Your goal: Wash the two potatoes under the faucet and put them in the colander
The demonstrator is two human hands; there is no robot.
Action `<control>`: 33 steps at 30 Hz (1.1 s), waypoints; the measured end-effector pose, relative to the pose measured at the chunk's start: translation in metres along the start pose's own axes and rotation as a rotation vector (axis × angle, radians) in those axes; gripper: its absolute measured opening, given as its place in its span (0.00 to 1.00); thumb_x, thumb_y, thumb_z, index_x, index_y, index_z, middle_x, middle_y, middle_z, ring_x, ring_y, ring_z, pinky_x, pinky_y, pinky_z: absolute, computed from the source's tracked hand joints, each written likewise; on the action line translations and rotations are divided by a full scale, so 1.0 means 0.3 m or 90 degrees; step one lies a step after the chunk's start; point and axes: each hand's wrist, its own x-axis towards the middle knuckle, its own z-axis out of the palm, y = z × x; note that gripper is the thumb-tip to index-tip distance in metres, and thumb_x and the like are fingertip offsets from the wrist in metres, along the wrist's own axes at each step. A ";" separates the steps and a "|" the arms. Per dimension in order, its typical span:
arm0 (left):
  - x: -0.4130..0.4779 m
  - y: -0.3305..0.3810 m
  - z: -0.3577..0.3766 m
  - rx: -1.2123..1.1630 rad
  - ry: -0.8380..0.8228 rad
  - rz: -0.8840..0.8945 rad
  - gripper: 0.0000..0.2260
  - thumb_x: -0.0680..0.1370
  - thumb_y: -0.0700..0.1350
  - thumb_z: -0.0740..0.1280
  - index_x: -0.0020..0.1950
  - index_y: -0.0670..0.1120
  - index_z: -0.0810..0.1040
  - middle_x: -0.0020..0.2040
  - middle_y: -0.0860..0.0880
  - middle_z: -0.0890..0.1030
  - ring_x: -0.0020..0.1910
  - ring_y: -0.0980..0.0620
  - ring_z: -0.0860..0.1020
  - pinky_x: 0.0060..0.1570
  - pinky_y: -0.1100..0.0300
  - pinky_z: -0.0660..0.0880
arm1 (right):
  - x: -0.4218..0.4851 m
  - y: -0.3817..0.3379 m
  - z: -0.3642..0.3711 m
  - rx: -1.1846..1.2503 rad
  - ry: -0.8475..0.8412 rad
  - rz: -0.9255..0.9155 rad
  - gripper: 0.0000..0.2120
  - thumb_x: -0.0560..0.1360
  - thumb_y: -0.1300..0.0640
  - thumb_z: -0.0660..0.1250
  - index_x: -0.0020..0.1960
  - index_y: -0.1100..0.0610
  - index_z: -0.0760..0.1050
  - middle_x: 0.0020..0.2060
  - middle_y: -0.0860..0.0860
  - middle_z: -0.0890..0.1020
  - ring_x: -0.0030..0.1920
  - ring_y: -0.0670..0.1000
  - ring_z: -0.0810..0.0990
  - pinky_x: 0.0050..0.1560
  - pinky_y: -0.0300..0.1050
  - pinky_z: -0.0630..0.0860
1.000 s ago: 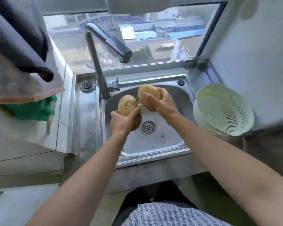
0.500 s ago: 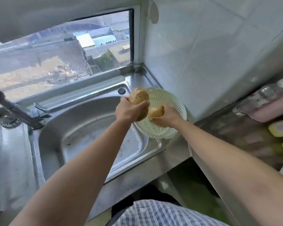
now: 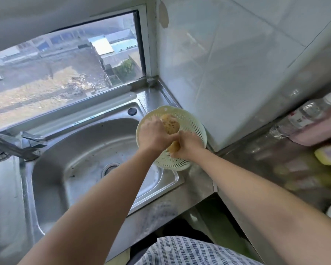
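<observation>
Head view: both hands meet over the colander (image 3: 196,129), a pale green perforated bowl standing on the steel counter just right of the sink (image 3: 80,150), in the corner against the tiled wall (image 3: 227,73). The left hand (image 3: 154,133) has its fingers curled round the far potato (image 3: 170,124), which sits inside the colander's rim; its speckled top shows past the knuckles. The right hand (image 3: 187,145) is closed round the near potato (image 3: 175,146), of which only a small yellow part shows between the two hands, low in the colander. The hands touch each other and cover most of the bowl's middle, so whether either potato rests on the bottom cannot be told.

Around them: the faucet (image 3: 11,144) stands at the left edge, well apart from the hands, its spout cut off by the frame. The sink's drain (image 3: 110,168) lies in the basin. A window (image 3: 65,69) runs behind the sink. On the counter to the right lie a clear plastic bottle (image 3: 302,119) and blurred yellow things (image 3: 329,154).

Count: two potatoes, one colander, one sink, one faucet, one bottle.
</observation>
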 end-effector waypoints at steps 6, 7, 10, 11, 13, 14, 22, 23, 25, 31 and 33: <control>0.025 -0.011 0.100 0.062 -0.022 -0.021 0.33 0.72 0.62 0.71 0.63 0.38 0.69 0.59 0.39 0.76 0.58 0.42 0.75 0.51 0.56 0.70 | -0.006 0.037 0.008 -0.142 0.099 0.013 0.35 0.70 0.36 0.67 0.65 0.60 0.67 0.63 0.59 0.76 0.65 0.59 0.72 0.65 0.52 0.64; 0.026 -0.017 0.106 0.077 -0.025 -0.018 0.33 0.72 0.63 0.70 0.64 0.38 0.69 0.59 0.39 0.76 0.58 0.42 0.75 0.52 0.56 0.70 | -0.009 0.044 0.012 -0.161 0.121 0.011 0.34 0.70 0.36 0.66 0.65 0.60 0.67 0.63 0.59 0.77 0.64 0.59 0.73 0.64 0.52 0.64; 0.029 -0.023 0.129 0.094 -0.040 -0.025 0.33 0.73 0.64 0.68 0.64 0.38 0.70 0.59 0.40 0.76 0.58 0.41 0.75 0.53 0.55 0.71 | -0.009 0.053 0.017 -0.173 0.141 0.007 0.33 0.71 0.36 0.65 0.64 0.60 0.67 0.62 0.59 0.76 0.63 0.59 0.73 0.64 0.53 0.64; 0.029 -0.025 0.140 0.088 -0.043 -0.029 0.33 0.73 0.63 0.68 0.64 0.38 0.70 0.59 0.40 0.76 0.58 0.42 0.75 0.53 0.55 0.71 | -0.006 0.052 0.017 -0.176 0.138 0.008 0.33 0.72 0.36 0.65 0.65 0.60 0.67 0.63 0.59 0.76 0.63 0.59 0.72 0.64 0.52 0.64; 0.015 -0.023 0.153 0.055 -0.053 -0.048 0.32 0.73 0.61 0.70 0.65 0.38 0.69 0.60 0.40 0.76 0.60 0.41 0.74 0.55 0.54 0.71 | 0.001 0.053 0.012 -0.177 0.126 0.013 0.34 0.72 0.37 0.64 0.66 0.61 0.66 0.64 0.59 0.74 0.64 0.59 0.71 0.65 0.52 0.64; 0.007 -0.024 0.158 0.040 -0.058 -0.056 0.32 0.74 0.60 0.70 0.66 0.37 0.68 0.61 0.39 0.76 0.61 0.41 0.73 0.57 0.53 0.71 | 0.004 0.055 0.009 -0.174 0.121 0.014 0.34 0.73 0.36 0.63 0.67 0.61 0.66 0.65 0.59 0.74 0.65 0.59 0.71 0.65 0.53 0.64; -0.016 -0.022 0.137 0.030 -0.094 -0.037 0.21 0.80 0.52 0.62 0.63 0.36 0.72 0.60 0.38 0.76 0.60 0.40 0.74 0.60 0.52 0.70 | 0.010 0.065 0.003 -0.165 0.106 0.019 0.36 0.73 0.36 0.62 0.69 0.63 0.65 0.66 0.60 0.73 0.67 0.59 0.70 0.67 0.53 0.64; -0.018 -0.022 0.133 0.027 -0.095 -0.029 0.19 0.80 0.50 0.62 0.61 0.36 0.73 0.59 0.38 0.76 0.59 0.40 0.74 0.58 0.52 0.71 | 0.010 0.058 0.001 -0.166 0.106 0.024 0.36 0.73 0.36 0.62 0.69 0.63 0.65 0.67 0.61 0.72 0.67 0.60 0.69 0.67 0.53 0.64; -0.026 -0.022 0.115 0.003 -0.070 -0.015 0.14 0.79 0.49 0.62 0.50 0.38 0.76 0.53 0.38 0.76 0.55 0.40 0.76 0.50 0.53 0.71 | 0.003 0.036 -0.006 -0.150 0.123 0.023 0.34 0.74 0.39 0.62 0.69 0.63 0.65 0.67 0.61 0.71 0.67 0.60 0.69 0.67 0.55 0.64; -0.088 -0.088 -0.013 -0.036 0.103 -0.021 0.11 0.78 0.44 0.61 0.44 0.39 0.78 0.45 0.42 0.79 0.46 0.42 0.77 0.41 0.54 0.70 | -0.039 -0.096 -0.073 0.013 0.247 -0.111 0.14 0.76 0.54 0.61 0.56 0.61 0.73 0.54 0.58 0.77 0.54 0.58 0.75 0.54 0.50 0.72; -0.119 -0.160 -0.061 -0.044 0.141 -0.049 0.11 0.78 0.44 0.60 0.44 0.40 0.79 0.46 0.42 0.80 0.46 0.41 0.77 0.40 0.55 0.69 | -0.060 -0.161 -0.097 0.081 0.242 -0.157 0.11 0.77 0.55 0.61 0.53 0.61 0.76 0.48 0.56 0.81 0.47 0.55 0.79 0.48 0.49 0.78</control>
